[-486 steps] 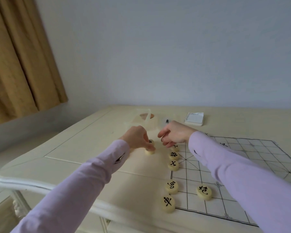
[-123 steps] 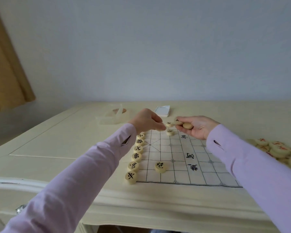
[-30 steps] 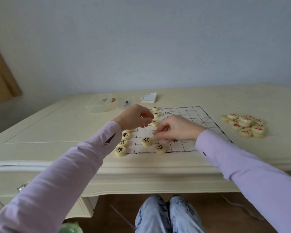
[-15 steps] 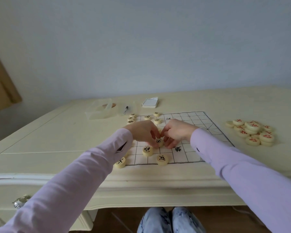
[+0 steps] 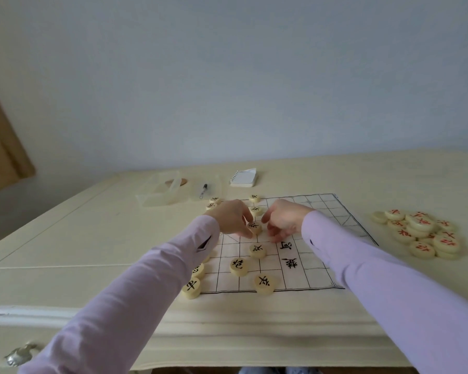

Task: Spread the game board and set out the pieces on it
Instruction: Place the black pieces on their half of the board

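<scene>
On a cream table (image 5: 92, 238), the xiangqi board (image 5: 322, 211) lies spread at frame centre. The left hand (image 5: 231, 220) pinches a black-marked piece (image 5: 254, 228) on the grid. Just right of it, the right hand (image 5: 284, 221) curls its fingers; whether they hold anything cannot be told. Red-marked pieces (image 5: 419, 233) heap at right.

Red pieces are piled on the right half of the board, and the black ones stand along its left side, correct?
Not quite. The head view shows the red pieces piled on the table, off the board beyond its right edge. The black pieces do stand along its left side.
</scene>
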Demonstrator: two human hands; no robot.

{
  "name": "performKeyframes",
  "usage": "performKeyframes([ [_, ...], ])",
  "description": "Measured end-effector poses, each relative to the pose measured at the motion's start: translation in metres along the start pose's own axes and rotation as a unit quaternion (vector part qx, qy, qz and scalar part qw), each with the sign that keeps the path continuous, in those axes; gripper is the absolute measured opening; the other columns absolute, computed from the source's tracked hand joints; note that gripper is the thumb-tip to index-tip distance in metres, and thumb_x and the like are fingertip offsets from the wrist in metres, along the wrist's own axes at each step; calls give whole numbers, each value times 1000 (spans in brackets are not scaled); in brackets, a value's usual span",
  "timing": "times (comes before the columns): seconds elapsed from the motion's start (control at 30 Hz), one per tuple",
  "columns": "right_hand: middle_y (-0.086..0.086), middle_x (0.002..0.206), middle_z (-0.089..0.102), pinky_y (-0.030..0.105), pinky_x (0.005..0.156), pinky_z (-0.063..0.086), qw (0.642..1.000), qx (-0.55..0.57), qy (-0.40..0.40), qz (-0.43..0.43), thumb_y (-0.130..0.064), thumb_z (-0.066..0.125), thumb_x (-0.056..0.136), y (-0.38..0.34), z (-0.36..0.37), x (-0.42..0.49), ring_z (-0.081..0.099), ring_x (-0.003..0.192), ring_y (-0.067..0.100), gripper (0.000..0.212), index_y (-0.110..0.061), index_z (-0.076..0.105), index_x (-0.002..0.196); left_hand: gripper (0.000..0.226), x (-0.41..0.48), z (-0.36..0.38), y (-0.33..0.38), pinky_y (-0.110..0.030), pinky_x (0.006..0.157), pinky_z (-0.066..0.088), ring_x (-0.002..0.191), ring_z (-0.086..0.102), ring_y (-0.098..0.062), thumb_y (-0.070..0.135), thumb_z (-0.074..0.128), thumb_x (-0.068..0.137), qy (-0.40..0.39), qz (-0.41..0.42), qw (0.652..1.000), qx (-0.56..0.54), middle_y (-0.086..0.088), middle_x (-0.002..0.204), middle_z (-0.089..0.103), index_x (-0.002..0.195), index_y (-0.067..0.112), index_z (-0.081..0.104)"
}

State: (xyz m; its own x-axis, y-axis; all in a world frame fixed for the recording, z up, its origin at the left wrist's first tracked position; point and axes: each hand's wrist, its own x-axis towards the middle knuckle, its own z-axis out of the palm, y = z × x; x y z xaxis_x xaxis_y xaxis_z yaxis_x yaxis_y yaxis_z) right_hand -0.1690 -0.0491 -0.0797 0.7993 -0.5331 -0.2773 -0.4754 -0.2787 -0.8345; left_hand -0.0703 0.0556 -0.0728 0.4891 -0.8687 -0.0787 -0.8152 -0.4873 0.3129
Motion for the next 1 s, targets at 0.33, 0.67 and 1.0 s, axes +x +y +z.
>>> performKeyframes([
  [0.33,13,80,48,32,62,55,999,27,-27,4,7,29,96,3,-8,3,52,65,19,34,6,49,123,42,4,-2,2,-30,87,48,88,58,-14,29,74,79,-14,-4,1000,-28,6,93,62,117,15,64],
  [0.67,14,83,47,34,61,54,1000,21,-8,21,10,27,94,-6,-11,30,52,61,19,41,6,41,133,43,33,-16,1,-31,103,43,111,61,-19,0,48,91,-18,-55,997,-42,-7,122,64,133,7,51],
  [1.0,12,83,47,29,54,54,1000,11,-5,14,9,30,94,-5,-12,29,52,61,18,37,6,45,129,39,32,-14,1,-34,101,45,105,65,-21,2,45,91,-20,-56,997,-43,-9,122,63,127,10,55],
])
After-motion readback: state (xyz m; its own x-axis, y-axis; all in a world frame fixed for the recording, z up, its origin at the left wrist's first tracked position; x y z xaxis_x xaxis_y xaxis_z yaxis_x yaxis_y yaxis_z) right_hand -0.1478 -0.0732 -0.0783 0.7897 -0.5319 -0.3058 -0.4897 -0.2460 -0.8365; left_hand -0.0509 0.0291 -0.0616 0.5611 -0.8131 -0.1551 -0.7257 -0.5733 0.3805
